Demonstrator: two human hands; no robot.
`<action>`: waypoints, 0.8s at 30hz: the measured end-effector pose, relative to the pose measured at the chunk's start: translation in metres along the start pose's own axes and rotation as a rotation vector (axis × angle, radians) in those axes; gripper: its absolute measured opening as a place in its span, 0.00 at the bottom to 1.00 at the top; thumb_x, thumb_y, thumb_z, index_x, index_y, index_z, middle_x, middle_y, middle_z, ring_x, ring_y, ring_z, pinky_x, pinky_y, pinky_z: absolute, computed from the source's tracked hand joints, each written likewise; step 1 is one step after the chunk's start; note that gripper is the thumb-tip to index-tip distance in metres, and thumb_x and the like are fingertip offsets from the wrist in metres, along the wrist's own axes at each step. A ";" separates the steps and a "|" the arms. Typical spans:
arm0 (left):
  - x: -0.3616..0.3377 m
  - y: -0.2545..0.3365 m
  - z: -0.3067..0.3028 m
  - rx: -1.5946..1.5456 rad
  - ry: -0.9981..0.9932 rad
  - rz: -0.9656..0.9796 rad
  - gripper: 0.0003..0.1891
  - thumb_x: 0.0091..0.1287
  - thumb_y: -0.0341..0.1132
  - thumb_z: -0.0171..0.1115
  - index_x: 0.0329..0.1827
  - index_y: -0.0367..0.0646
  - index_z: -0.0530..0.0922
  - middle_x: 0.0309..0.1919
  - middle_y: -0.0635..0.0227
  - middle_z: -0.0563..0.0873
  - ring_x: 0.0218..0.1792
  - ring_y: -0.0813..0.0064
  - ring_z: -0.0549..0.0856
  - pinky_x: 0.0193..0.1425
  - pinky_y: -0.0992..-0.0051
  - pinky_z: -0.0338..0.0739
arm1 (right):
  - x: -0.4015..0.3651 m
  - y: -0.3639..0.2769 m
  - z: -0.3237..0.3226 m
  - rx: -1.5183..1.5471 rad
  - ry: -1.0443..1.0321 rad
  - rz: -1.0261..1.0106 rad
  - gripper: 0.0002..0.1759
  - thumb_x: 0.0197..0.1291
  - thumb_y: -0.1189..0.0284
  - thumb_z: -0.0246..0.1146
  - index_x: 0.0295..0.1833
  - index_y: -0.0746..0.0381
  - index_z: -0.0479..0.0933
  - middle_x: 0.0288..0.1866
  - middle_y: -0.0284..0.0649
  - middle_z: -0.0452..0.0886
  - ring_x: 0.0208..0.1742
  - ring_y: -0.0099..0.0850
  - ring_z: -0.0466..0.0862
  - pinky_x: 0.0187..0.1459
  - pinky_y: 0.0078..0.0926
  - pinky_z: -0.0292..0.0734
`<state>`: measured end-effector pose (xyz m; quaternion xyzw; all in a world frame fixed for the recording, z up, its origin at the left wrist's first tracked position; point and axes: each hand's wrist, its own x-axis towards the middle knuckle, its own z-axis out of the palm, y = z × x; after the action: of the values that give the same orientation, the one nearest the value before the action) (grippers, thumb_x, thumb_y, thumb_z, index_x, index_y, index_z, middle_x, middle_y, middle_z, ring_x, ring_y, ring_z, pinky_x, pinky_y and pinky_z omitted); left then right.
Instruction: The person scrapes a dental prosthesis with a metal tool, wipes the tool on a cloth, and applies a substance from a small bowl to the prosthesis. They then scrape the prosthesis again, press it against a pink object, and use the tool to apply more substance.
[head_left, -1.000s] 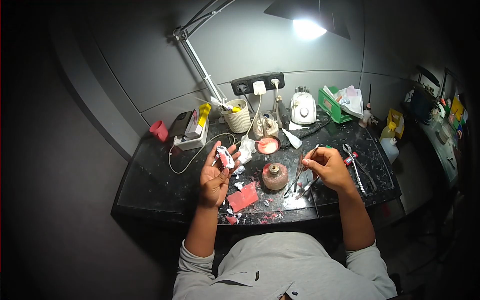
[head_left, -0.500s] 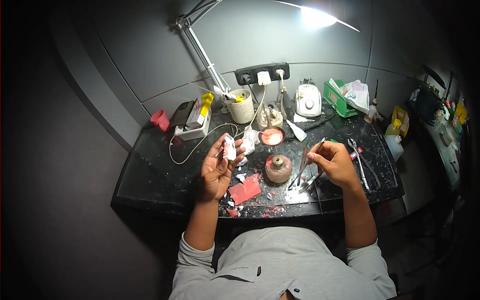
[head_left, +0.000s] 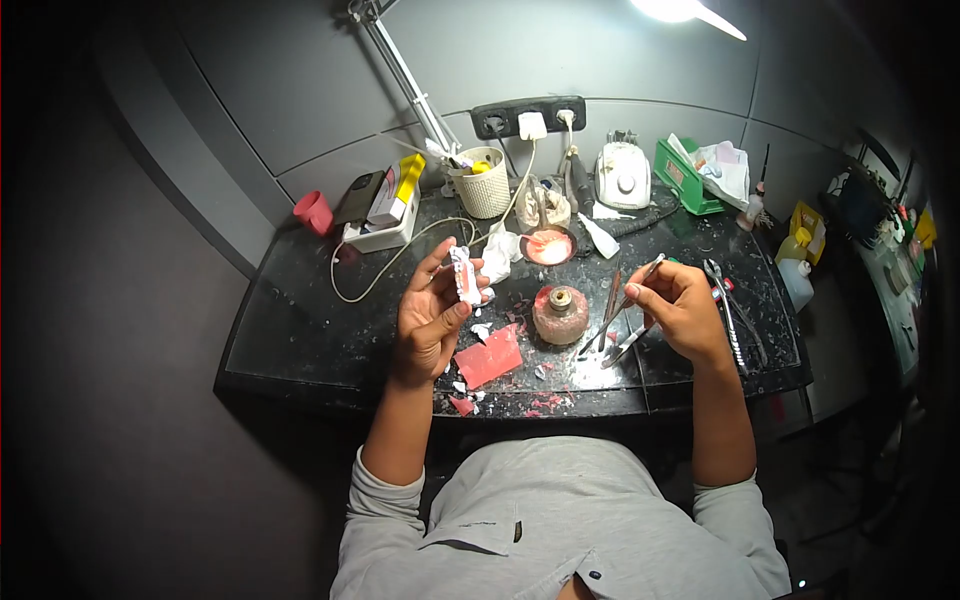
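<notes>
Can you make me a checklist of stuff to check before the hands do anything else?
1. Left hand has a hold on the small white-and-pink, lumpy piece: ok.
2. Right hand has a hold on the thin, dark metal tool: ok, its lower end slants toward the table.
3. Round, pinkish bottle with a metal neck is upright and apart from both hands: ok.
4. No flame on that bottle: cannot tell; none shows plainly.
5. Shiny black tabletop is free of scraps: not ok, white and pink bits lie near its front edge.
6. Bright white lamp is on: ok.
</notes>
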<state>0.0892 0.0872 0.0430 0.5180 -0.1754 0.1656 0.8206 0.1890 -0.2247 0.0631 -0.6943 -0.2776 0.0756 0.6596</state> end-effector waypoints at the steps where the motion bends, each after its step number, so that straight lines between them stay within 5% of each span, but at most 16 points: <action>1: 0.000 -0.001 0.000 0.012 -0.001 0.007 0.42 0.63 0.21 0.68 0.80 0.37 0.57 0.63 0.49 0.79 0.60 0.64 0.82 0.71 0.64 0.75 | 0.000 0.000 0.000 0.009 0.002 -0.005 0.05 0.66 0.75 0.69 0.40 0.66 0.82 0.31 0.32 0.85 0.27 0.15 0.79 0.27 0.15 0.72; 15: -0.002 -0.002 0.002 0.036 0.037 0.011 0.40 0.59 0.18 0.69 0.76 0.38 0.62 0.61 0.47 0.79 0.59 0.62 0.84 0.68 0.62 0.79 | -0.002 -0.008 -0.002 -0.021 0.017 0.029 0.05 0.68 0.76 0.67 0.43 0.67 0.81 0.35 0.37 0.87 0.31 0.20 0.84 0.28 0.17 0.77; 18: -0.002 0.000 0.007 0.181 0.092 0.017 0.38 0.58 0.17 0.68 0.73 0.35 0.62 0.60 0.44 0.80 0.56 0.58 0.86 0.65 0.63 0.81 | 0.001 -0.007 0.000 0.159 0.195 -0.178 0.07 0.70 0.76 0.64 0.48 0.70 0.80 0.41 0.47 0.89 0.41 0.31 0.91 0.37 0.23 0.88; 24: -0.013 -0.009 0.020 0.262 0.083 0.060 0.36 0.59 0.15 0.66 0.71 0.36 0.62 0.59 0.44 0.80 0.57 0.61 0.85 0.63 0.65 0.81 | 0.003 -0.007 0.001 0.188 0.279 -0.263 0.08 0.71 0.77 0.64 0.49 0.71 0.80 0.41 0.49 0.88 0.42 0.34 0.91 0.40 0.26 0.90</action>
<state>0.0794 0.0643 0.0375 0.6080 -0.1339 0.2329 0.7471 0.1888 -0.2224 0.0703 -0.5912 -0.2632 -0.0824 0.7579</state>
